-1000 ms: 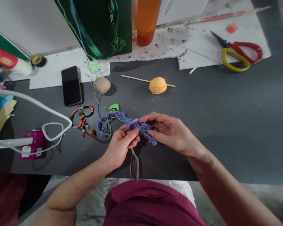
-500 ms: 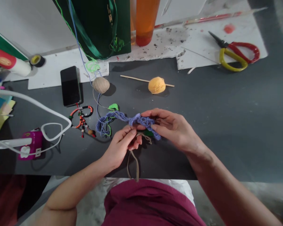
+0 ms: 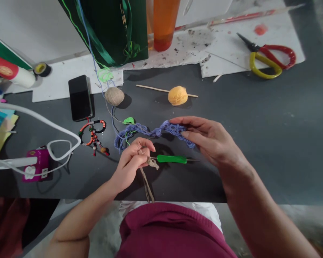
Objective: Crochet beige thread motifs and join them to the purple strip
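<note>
Head view: the left hand (image 3: 133, 157), in front of the person's body, has its thumb and fingers closed in a narrow pinch on a small beige crocheted piece (image 3: 152, 163), with the index finger curled above it. Two beige yarn tails (image 3: 148, 184) hang below that hand toward the near edge of the grey table (image 3: 258, 143). A hook with a green handle (image 3: 172, 159) lies level just right of the pinch, its metal shaft reaching to the beige piece; whether it passes through a loop cannot be told.

The right hand (image 3: 207, 138) is farther out and to the right, its thumb and fingertips pinching the right part of a blue-violet crocheted strip (image 3: 174, 129). The strip runs left from there, behind the left hand, and bunches up on the table beside a bright green crocheted piece (image 3: 129, 120).

Beyond the strip sit a beige yarn ball (image 3: 114, 96) and, to its right, a yellow yarn ball (image 3: 178, 95) with a thin stick (image 3: 150, 87) lying against it. A black phone (image 3: 80, 98) and a beaded bracelet (image 3: 93, 133) lie to the left. At the far right, scissors (image 3: 266, 70) with one red and one yellow handle rest partly on a stained white board (image 3: 183, 44), near an upright orange container (image 3: 165, 25) and a dark green bag (image 3: 118, 36)
</note>
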Demonstrator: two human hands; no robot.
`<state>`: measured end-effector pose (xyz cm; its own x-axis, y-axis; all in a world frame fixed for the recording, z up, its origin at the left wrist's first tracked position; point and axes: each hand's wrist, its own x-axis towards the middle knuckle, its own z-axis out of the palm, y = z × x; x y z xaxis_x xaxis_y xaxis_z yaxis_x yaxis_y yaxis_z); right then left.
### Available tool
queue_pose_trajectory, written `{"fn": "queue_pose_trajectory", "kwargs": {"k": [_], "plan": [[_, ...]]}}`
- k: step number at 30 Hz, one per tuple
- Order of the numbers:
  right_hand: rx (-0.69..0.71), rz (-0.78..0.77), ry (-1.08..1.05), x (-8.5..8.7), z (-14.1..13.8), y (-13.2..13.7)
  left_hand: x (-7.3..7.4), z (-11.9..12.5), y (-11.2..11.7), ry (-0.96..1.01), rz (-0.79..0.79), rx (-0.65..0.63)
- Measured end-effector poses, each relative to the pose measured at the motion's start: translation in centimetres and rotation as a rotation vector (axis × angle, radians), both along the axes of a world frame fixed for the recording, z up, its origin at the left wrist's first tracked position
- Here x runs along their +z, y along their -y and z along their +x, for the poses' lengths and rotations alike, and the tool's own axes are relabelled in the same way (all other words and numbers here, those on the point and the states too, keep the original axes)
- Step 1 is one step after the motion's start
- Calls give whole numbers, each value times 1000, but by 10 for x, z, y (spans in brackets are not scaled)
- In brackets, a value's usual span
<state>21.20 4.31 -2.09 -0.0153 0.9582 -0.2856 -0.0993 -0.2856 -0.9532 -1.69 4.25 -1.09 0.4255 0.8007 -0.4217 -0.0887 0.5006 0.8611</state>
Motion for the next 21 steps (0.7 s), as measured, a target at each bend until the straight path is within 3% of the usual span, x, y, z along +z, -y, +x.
{"fn": "queue_pose_trajectory", "kwargs": {"k": [9,16,21], "plan": [[133,94,126,-4,-6,0,-3,5,-4,249,-71,-37],[190,240,516,-8,-9,3,-3,7,-4,268,-32,-40],[194,208,392,-5,-6,3,-5,6,-6,238,-69,-85]]}}
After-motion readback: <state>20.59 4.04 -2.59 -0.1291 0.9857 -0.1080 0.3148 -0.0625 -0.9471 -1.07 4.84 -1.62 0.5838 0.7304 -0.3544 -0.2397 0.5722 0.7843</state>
